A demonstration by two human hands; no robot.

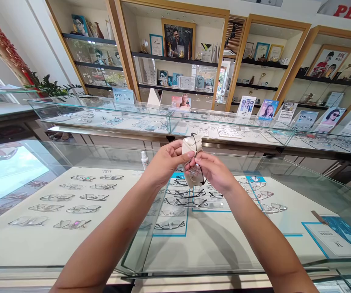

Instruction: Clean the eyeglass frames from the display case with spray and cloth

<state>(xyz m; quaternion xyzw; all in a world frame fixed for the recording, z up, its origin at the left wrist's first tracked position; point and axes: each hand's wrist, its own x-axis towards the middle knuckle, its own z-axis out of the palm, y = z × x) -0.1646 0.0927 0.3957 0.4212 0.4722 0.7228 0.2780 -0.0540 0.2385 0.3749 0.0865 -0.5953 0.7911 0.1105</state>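
Above the glass counter, my left hand (173, 156) pinches a cream cleaning cloth (190, 143) folded about one lens of a pair of glasses (197, 174). My right hand (213, 169) is closed on the dark frame near its middle, fingertips close to the left thumb. The glasses are held upright on end, one lens up in the cloth and the other hanging below. Part of the cloth shows behind the lower lens. Just left of my hands, a small white spray bottle (144, 160) stands on the counter.
Under the glass top of the display counter (163, 260), several eyeglass frames (85, 208) lie in rows. A printed card (330, 240) is at the right. Across the aisle runs another glass showcase (126, 122) with standing signs (268, 110). Wall shelves (175, 59) rise behind it.
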